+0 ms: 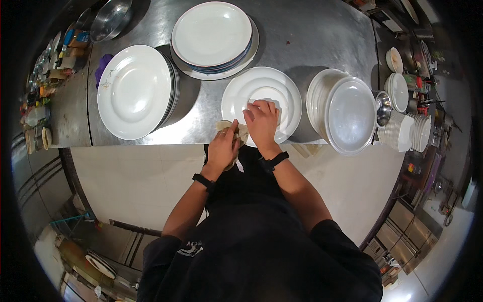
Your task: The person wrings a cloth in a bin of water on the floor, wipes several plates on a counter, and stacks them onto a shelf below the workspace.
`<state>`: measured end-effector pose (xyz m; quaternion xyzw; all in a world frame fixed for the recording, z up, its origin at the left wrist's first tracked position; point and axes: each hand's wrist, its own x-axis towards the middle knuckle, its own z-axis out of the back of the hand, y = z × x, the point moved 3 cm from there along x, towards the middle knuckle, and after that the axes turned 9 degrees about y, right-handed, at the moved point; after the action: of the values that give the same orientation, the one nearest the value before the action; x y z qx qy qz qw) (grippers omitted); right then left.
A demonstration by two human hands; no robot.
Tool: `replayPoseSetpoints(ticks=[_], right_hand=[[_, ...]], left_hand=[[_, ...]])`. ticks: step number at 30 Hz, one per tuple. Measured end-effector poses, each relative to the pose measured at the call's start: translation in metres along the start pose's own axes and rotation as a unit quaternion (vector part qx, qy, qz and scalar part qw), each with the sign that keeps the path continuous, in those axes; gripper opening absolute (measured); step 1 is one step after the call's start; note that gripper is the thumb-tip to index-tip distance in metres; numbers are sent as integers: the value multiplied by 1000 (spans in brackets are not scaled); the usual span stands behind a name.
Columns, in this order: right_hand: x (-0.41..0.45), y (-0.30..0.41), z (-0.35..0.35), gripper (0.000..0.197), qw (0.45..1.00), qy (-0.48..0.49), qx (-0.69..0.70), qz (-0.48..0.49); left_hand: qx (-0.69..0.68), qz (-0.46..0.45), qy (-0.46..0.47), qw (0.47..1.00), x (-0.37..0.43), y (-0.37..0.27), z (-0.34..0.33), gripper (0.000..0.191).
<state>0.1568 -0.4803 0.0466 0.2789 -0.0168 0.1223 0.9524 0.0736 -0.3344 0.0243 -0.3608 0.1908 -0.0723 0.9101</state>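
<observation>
A round white plate point(233, 95) lies at the near edge of the steel table, and the raised ring at its middle looks like the foot of an upturned plate. My left hand point(222, 149) grips a beige cloth point(225, 125) at the plate's near left rim. Over the plate's middle is my right hand point(264, 122), fingers bent and pointing down. Whether anything small sits under those fingertips is hidden. To the left stands a stack of white plates point(132, 90), the top one with a small floral print. Oval white dishes point(351, 113) are stacked to the right.
Behind the plate, a stack of rimmed plates point(211, 34) rests on a larger plate. A steel bowl point(111, 20) sits at the far left, near a purple cloth point(102, 68). Small white dishes point(396, 130) and a steel cup point(383, 108) line the right side.
</observation>
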Motion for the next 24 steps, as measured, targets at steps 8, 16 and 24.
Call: replayPoseSetpoints(ticks=[8,16,24], right_hand=[[-1,0,-9,9,998,-22,19,-57],[-73,-49,59,10,969,-57,198,-135],[-247,-205,109,10,947,-86,54,-304]], left_hand=[[-4,7,12,1000,0,-3,3,66],[30,19,33,999,2,-6,-2,64],[17,2,62,998,8,-2,4,60]])
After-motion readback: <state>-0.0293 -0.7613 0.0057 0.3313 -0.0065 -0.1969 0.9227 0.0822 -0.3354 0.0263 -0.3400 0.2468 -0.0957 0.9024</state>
